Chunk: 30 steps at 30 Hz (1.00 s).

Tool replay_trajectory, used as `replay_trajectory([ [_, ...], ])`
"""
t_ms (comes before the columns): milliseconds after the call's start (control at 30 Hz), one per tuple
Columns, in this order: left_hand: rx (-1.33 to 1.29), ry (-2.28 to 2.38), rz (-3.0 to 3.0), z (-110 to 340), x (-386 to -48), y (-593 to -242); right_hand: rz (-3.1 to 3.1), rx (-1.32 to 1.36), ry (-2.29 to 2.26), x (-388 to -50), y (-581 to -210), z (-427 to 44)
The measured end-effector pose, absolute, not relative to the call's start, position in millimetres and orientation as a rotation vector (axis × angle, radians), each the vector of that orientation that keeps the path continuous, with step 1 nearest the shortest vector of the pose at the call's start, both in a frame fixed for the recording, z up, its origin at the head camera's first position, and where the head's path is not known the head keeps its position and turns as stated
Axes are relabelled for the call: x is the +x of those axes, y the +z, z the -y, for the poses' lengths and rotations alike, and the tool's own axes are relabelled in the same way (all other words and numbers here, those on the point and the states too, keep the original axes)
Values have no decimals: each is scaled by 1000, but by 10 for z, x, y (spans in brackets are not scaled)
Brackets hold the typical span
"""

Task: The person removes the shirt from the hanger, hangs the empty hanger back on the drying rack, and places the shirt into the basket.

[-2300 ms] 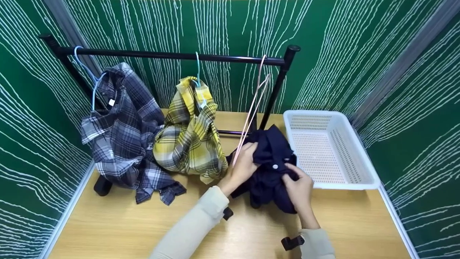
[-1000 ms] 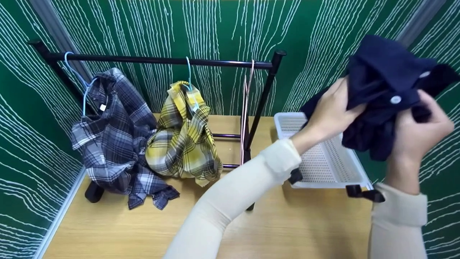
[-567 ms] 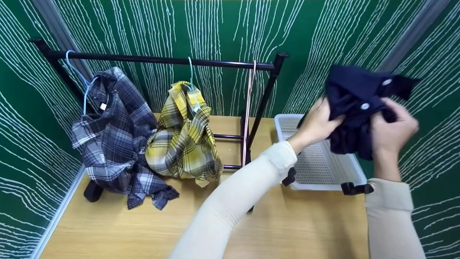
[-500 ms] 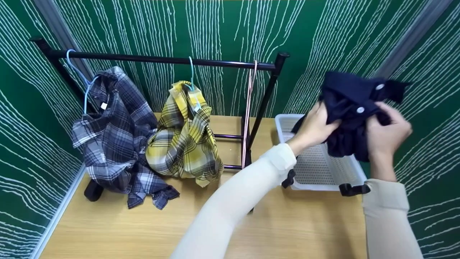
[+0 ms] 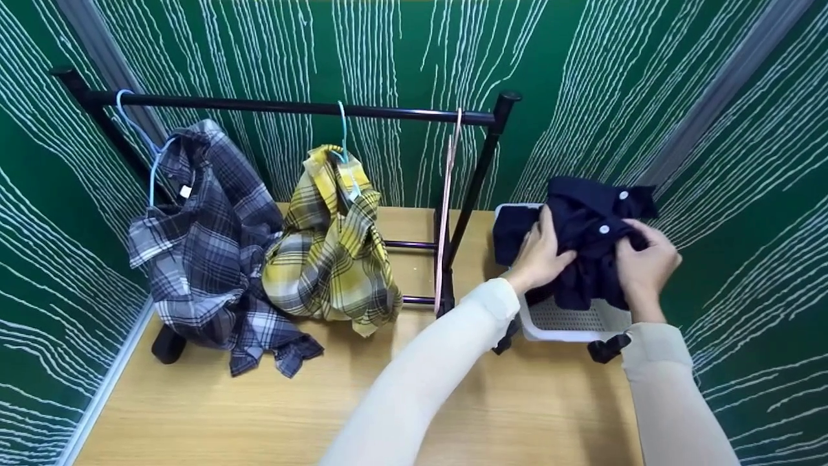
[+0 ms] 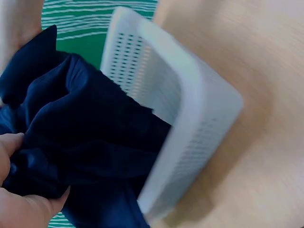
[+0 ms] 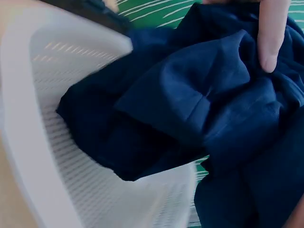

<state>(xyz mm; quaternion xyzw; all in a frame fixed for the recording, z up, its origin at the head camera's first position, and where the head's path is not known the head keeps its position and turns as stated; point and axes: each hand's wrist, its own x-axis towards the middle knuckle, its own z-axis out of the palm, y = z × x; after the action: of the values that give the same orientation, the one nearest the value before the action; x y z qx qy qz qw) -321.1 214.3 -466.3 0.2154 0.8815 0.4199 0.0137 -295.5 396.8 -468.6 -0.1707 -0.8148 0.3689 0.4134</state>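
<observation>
A bunched navy shirt with white buttons is held between both hands over the white basket. My left hand grips its left side, thumb toward the middle. On the right, my right hand pinches the cloth near a button. Part of the shirt hangs down past the basket's rim in the left wrist view, where the basket looks tilted by the camera angle. In the right wrist view the navy cloth lies in front of the basket's inner wall, and much of the basket is covered by it.
A black clothes rack stands left of the basket. From it hang a grey plaid shirt and a yellow plaid shirt, plus a bare pink hanger. Green walls close in the wooden tabletop.
The navy shirt came away from the pink hanger, was lifted to the upper right, then came down and leftward over the basket. Both hands kept hold of it.
</observation>
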Motion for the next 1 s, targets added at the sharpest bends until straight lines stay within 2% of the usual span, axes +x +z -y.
replay_trajectory([
  [200,713,1270,-2694,-2037,-3215,-4931,2216,-384,922,-3009,-5016,-4049],
  [467,753,715,-2861,-1938,-3220,-5182,2647,-70,957,-2958,-5416,-4126],
  [667,935,193,-2948,-2081,-3213,-5354,2890,-50,875,-2959,-5748,-4263],
  [800,958,-43,-2917,-2208,-3189,-5506,2988,-1,681,-2912,-5779,-4247],
  [1000,908,-51,-2826,-2262,-3162,-5613,3111,-24,560,-2857,-5727,-4161],
])
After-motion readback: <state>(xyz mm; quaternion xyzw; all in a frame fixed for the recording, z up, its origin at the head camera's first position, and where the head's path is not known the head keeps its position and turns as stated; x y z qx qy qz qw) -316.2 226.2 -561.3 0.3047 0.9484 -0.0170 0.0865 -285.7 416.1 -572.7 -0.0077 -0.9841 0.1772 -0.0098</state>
